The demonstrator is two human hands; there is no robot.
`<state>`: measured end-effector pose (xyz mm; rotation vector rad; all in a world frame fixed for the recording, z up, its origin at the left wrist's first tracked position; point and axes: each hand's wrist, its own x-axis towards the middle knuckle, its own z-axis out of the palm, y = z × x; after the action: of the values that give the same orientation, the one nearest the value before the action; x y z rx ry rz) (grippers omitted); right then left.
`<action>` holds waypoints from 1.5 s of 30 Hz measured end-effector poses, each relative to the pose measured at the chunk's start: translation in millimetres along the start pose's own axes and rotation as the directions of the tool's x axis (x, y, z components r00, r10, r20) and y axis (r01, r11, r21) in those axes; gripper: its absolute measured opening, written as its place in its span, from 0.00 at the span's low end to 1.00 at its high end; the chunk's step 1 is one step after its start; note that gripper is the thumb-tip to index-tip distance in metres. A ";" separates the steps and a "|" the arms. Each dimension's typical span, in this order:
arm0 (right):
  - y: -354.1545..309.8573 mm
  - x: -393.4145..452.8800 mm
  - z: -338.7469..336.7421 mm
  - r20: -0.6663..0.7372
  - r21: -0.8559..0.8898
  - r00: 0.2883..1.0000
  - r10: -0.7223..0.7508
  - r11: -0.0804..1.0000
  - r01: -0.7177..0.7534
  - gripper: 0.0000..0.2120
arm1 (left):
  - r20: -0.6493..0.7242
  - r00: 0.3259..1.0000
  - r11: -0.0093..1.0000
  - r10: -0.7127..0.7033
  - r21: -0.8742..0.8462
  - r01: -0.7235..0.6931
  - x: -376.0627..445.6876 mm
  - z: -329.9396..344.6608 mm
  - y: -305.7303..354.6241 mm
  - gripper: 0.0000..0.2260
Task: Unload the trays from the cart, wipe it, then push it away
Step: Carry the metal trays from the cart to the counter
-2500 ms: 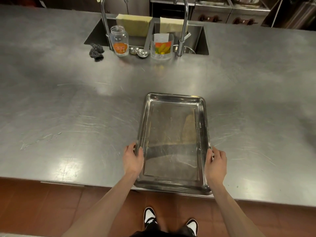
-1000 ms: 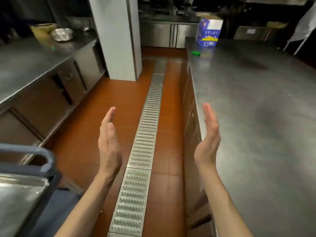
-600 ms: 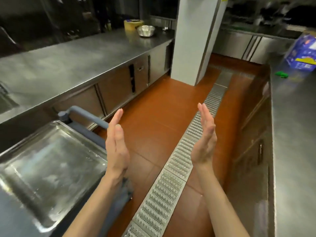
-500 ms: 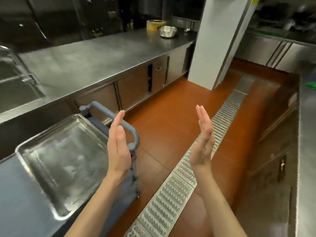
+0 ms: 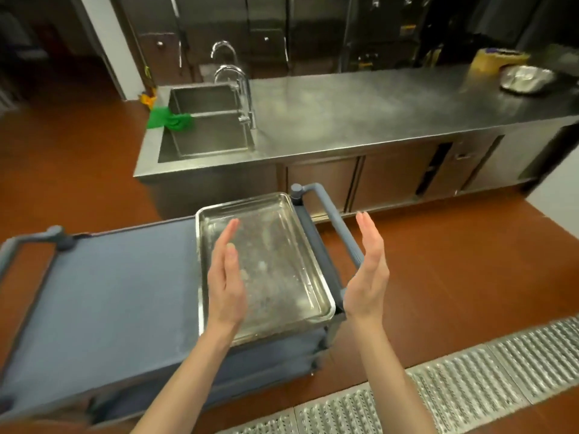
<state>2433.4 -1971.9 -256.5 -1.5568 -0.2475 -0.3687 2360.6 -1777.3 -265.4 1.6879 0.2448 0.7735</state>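
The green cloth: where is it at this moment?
In the head view, upper left, the green cloth hangs over the left rim of the double steel sink, across the divider from the chrome faucets, behind the blue-grey cart.

Glossy scratched metal tray [image 5: 275,252]; matt grey cart top [image 5: 109,292]; brushed steel counter [image 5: 360,104]

Both forearms and hands [image 5: 226,286] are bare, with no sleeves, gloves or jewellery visible

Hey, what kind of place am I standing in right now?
Most likely a commercial kitchen: a long steel counter with a double sink, a floor drain grate, and a grey cart carrying a metal tray.
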 end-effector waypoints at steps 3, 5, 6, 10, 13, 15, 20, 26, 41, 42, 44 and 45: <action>11.4 8.3 14.7 0.069 0.032 0.998 0.015 0.999 -0.017 0.30 | -0.087 0.996 0.999 -0.035 0.016 0.037 -0.3 -6.6 -11.1 0.26; 21.8 11.5 20.7 0.114 0.049 0.993 0.007 0.999 -0.013 0.30 | -0.145 0.989 0.998 -0.041 0.030 0.046 -1.1 -10.1 -17.4 0.25; 27.5 12.2 23.1 0.135 0.047 0.991 0.005 0.999 -0.011 0.30 | -0.168 0.985 0.998 -0.042 0.043 0.050 -1.7 -11.8 -20.3 0.24; 48.5 13.5 30.7 0.232 0.062 0.970 0.068 0.994 -0.085 0.29 | -0.236 0.969 0.993 -0.068 0.074 0.087 -6.6 -19.8 -32.9 0.26; 63.7 14.5 34.8 0.274 0.052 0.956 0.105 0.991 -0.123 0.27 | -0.266 0.959 0.988 -0.097 0.087 0.124 -9.5 -25.1 -43.7 0.29; 75.0 14.8 38.5 0.308 0.025 0.944 0.120 0.991 -0.134 0.27 | -0.284 0.949 0.980 -0.135 0.101 0.170 -10.3 -28.5 -52.8 0.31; 97.3 14.8 45.7 0.323 -0.058 0.934 0.151 0.988 -0.140 0.30 | -0.323 0.918 0.954 -0.230 0.110 0.278 -9.1 -36.1 -76.9 0.29; 122.8 15.9 53.0 0.266 -0.340 0.943 0.199 0.935 -0.101 0.25 | -0.336 0.894 0.931 -0.296 0.109 0.349 -7.8 -47.0 -109.0 0.23; 178.8 13.5 66.0 0.220 -0.798 0.856 0.467 0.591 -0.118 0.24 | -0.344 0.790 0.736 -0.507 0.305 0.605 -16.5 -68.0 -185.8 0.18; 180.4 13.3 66.1 0.212 -0.815 0.849 0.484 0.567 -0.120 0.24 | -0.349 0.787 0.716 -0.509 0.336 0.612 -16.2 -68.1 -187.5 0.18; 184.3 14.5 66.6 0.187 -0.834 0.848 0.496 0.536 -0.130 0.24 | -0.357 0.779 0.674 -0.516 0.392 0.626 -14.8 -68.7 -190.1 0.18; 186.4 15.8 66.9 0.171 -0.838 0.850 0.499 0.528 -0.141 0.24 | -0.361 0.776 0.656 -0.517 0.416 0.630 -14.0 -69.2 -191.3 0.19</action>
<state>2524.3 -1910.8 -422.3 -2.5563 -0.0728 0.2110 2354.2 -1677.7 -443.2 1.8556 1.1869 0.4017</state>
